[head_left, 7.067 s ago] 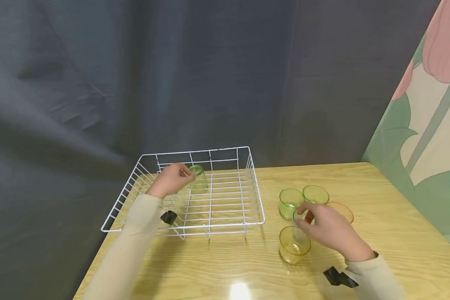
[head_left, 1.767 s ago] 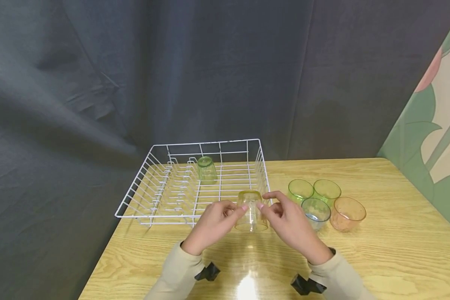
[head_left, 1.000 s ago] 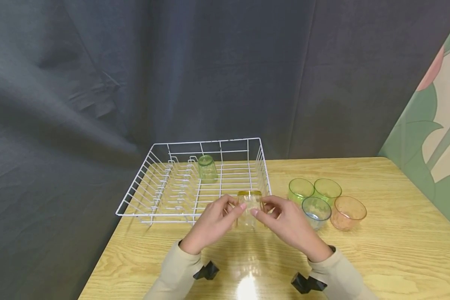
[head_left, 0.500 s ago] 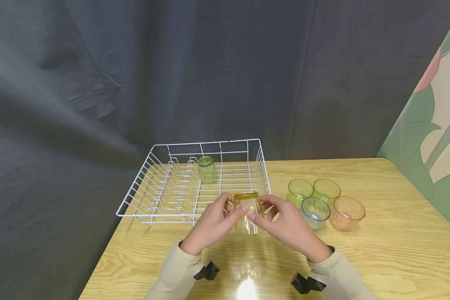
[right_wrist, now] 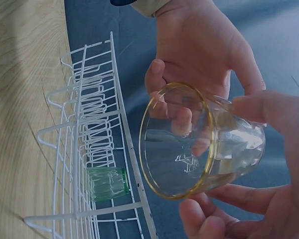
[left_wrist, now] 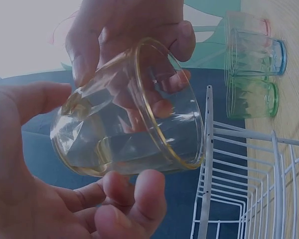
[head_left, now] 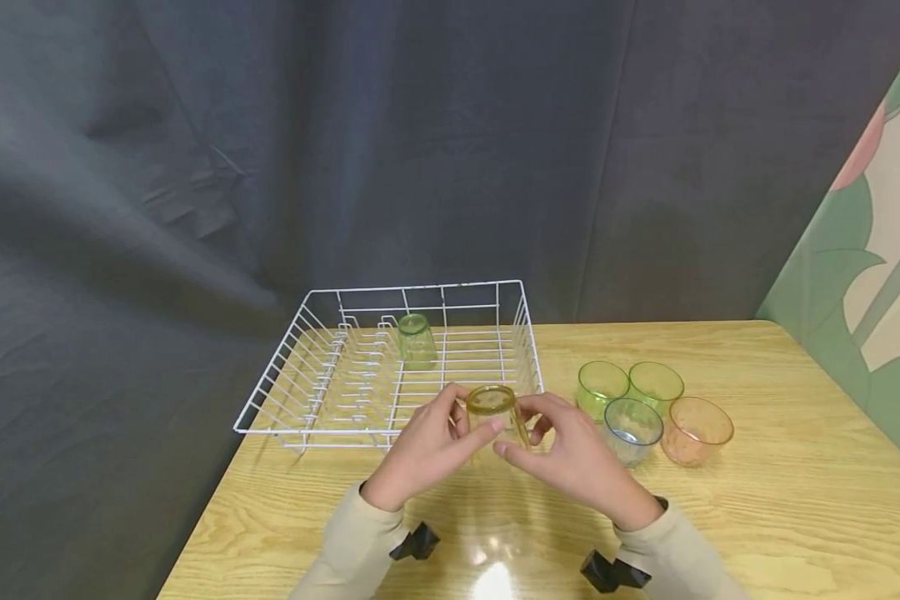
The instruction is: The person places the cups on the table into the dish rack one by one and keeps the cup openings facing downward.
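Note:
A yellow-tinted drinking glass (head_left: 491,403) is upside down in the air just in front of the wire rack's front right corner. My left hand (head_left: 426,452) grips its left side between thumb and fingers. From the other side my right hand (head_left: 579,457) holds it the same way. Both wrist views show the glass's wide mouth (left_wrist: 164,114) facing the table and rack, with both thumbs near its base. Inside the white wire dish rack (head_left: 345,432), a green glass (head_left: 417,343) rests upside down.
Right of the rack, several glasses stand upright close together: two green glasses (head_left: 602,392) (head_left: 657,385), a blue glass (head_left: 633,432) and an orange glass (head_left: 696,432). They stand on a wooden table (head_left: 795,500). A dark curtain (head_left: 450,150) hangs behind.
Earlier the yellow glass stood upright on the table, with my left hand at the green glass in the rack. Both hands now hold the yellow glass inverted, its base tilted more towards me over the last second.

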`<state>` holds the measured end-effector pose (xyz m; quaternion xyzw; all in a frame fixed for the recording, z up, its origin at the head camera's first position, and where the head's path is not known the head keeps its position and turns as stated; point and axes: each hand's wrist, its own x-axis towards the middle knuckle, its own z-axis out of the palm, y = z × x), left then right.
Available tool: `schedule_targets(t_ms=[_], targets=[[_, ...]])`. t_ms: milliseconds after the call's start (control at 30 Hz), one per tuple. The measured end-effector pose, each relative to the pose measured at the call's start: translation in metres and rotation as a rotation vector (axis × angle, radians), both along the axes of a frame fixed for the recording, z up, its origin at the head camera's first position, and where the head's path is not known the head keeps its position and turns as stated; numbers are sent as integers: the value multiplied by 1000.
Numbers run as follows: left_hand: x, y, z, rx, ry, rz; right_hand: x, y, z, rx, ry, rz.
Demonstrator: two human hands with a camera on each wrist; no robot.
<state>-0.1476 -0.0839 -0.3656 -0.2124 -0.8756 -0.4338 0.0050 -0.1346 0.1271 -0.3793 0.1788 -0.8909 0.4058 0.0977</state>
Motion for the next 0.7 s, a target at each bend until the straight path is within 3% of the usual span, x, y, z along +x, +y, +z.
schedule_targets(t_ms=[300,500,700], targets=[[-4,3,2,-47,51,40,-1,1,-2,8,40,25],[-14,-3,7,-77,77,62,-1,1,-2,-12,38,10],[-35,-19,20,-150,109,206,-1,4,-5,-57,61,-12]])
